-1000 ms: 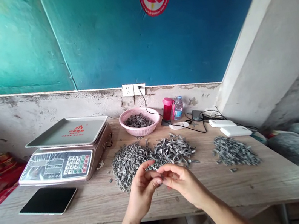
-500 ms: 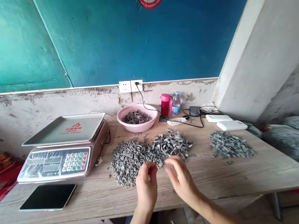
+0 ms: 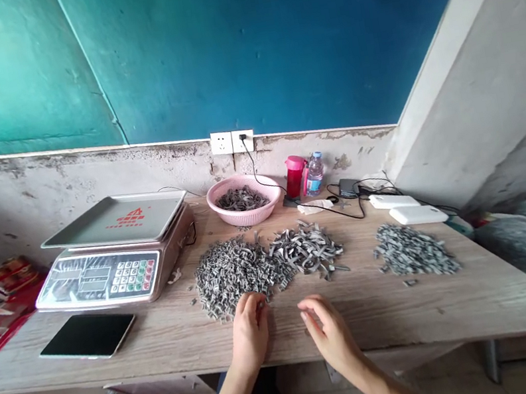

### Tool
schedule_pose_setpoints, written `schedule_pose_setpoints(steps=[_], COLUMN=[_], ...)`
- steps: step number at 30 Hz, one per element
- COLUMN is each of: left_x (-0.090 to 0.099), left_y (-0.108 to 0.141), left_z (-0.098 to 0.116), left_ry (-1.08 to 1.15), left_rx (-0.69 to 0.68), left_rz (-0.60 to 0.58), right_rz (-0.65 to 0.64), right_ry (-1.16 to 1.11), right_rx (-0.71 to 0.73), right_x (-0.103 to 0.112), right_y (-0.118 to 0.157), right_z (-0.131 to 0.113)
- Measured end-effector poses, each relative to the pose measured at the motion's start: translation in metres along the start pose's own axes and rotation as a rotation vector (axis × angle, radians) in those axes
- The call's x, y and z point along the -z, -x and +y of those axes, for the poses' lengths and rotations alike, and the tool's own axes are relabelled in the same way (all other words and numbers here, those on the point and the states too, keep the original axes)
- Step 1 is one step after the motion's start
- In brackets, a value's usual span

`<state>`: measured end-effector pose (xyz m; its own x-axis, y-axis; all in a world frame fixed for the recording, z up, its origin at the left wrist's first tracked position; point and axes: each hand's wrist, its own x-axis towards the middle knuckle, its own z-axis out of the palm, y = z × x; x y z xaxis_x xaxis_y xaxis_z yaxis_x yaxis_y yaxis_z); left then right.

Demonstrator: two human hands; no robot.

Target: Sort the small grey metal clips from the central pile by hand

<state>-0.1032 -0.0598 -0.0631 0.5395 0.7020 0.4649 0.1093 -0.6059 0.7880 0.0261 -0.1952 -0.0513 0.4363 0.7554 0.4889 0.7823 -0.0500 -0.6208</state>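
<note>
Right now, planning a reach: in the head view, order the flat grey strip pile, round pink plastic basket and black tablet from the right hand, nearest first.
From the right hand:
1. Grey strip pile, ahead.
2. Pink basket, at back.
3. Black tablet, far left.

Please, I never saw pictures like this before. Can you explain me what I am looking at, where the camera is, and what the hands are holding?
There is no machine here. These are a person's own bare hands, the left hand and the right hand, seen from one camera worn on the head. On the wooden table lie three piles of small gray strips, a pink basket, a scale and a black tablet. The left hand's fingers are at the edge of the left pile. The right hand is apart from it. Neither hand clearly holds anything.
</note>
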Motion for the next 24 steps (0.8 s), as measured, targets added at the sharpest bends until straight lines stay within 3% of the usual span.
schedule_pose_setpoints(steps=[8, 16, 24], left_x=[-0.009, -0.006, -0.005], left_y=[-0.002, -0.003, -0.004], left_z=[-0.004, -0.004, -0.008], left_ry=[-0.187, -0.276, -0.236], left_rx=[-0.206, -0.382, -0.605], left_rz=[-0.026, 0.08, -0.102], right_rz=[0.02, 0.249, 0.279], right_ry=[0.043, 0.188, 0.334], right_rx=[0.024, 0.202, 0.168], right_x=[-0.001, -0.01, -0.024], right_y=[0.002, 0.002, 0.003], right_z=[0.002, -0.006, -0.015])
